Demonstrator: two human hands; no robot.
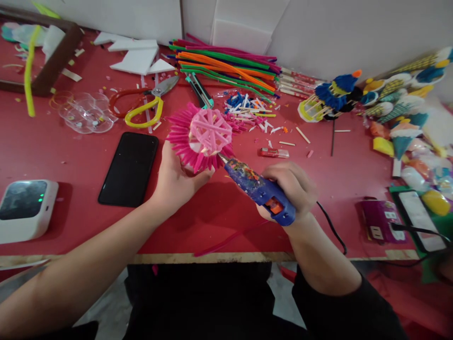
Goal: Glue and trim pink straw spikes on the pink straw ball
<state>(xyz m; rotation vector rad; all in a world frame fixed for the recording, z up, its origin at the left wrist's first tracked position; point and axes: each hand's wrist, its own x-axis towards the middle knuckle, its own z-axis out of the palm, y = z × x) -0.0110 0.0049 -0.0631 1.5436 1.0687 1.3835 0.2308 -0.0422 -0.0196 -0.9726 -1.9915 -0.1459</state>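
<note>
My left hand (175,177) grips a round pink craft piece (202,137), a ball ringed with magenta straw spikes and topped by a light pink lattice. It is held just above the red table (219,212). My right hand (292,189) is closed round a blue hot glue gun (260,189). The gun's nozzle touches the lower right edge of the pink piece. Its black cord runs off to the right.
A black phone (129,167) lies left of my hand, a white device (24,208) further left. Scissors (146,101), a clear tray (85,113), coloured straws (226,66), cut bits, a lighter (273,152) and finished peacock figures (382,99) fill the back and right. A power strip (417,222) sits at right.
</note>
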